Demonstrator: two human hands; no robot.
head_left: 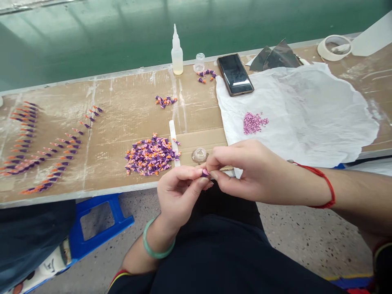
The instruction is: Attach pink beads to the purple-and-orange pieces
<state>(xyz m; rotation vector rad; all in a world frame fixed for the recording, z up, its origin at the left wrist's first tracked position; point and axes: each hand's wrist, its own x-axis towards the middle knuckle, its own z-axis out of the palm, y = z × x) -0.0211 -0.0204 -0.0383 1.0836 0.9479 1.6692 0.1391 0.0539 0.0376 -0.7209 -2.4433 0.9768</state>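
Note:
Between the thumb and fingers of my left hand (177,196) is a small purple and pink figurine (205,173), held just off the table's front edge. My right hand (248,171) is pinched close against the same figurine; whatever its fingertips hold is too small to make out. Left of my hands lies a heap of similar purple, pink and orange figurines (150,155). A small clear round dish (200,154) sits just beyond my fingers. Tiny pink pieces (254,123) are spread on a white sheet (294,110) to the right.
Rows of figurines (58,163) stretch across the left of the cardboard-covered table (122,98). A white strip (173,134) lies beside the heap. Farther back are a dropper bottle (177,57), a clear cap (199,62), a phone (235,74) and a tape roll (324,48).

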